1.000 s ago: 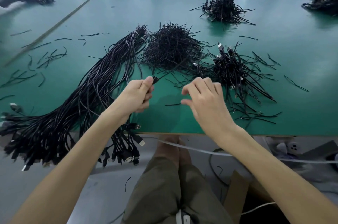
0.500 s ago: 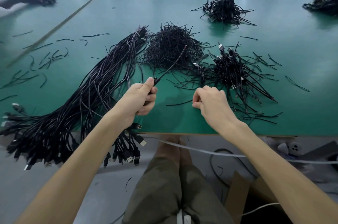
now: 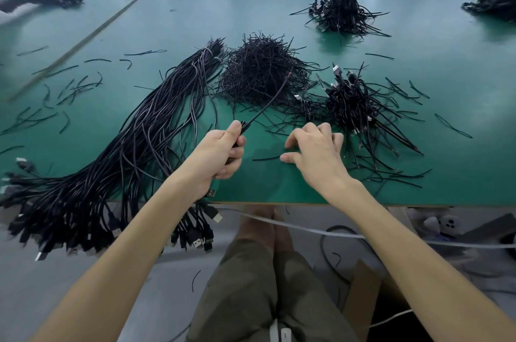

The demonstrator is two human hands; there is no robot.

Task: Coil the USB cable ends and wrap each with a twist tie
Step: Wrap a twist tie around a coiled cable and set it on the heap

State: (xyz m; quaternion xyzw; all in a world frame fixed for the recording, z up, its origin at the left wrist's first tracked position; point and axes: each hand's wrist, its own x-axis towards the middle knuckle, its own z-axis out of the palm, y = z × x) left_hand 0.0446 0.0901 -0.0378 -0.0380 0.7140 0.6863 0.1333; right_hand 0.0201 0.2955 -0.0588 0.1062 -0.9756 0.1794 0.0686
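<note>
the left grip [image 3: 223, 150] is clamped round a coiled cable [image 3: 268, 101], whose springy tail pokes toward the tie pile [image 3: 259, 73]. the right grip [image 3: 315, 149], fingers spread and holding nothing, is just beside a loose twist tie [image 3: 265, 159] on the counter [image 3: 279, 191]. the tie looks light and wiry, probably best pinched at one end.
</note>
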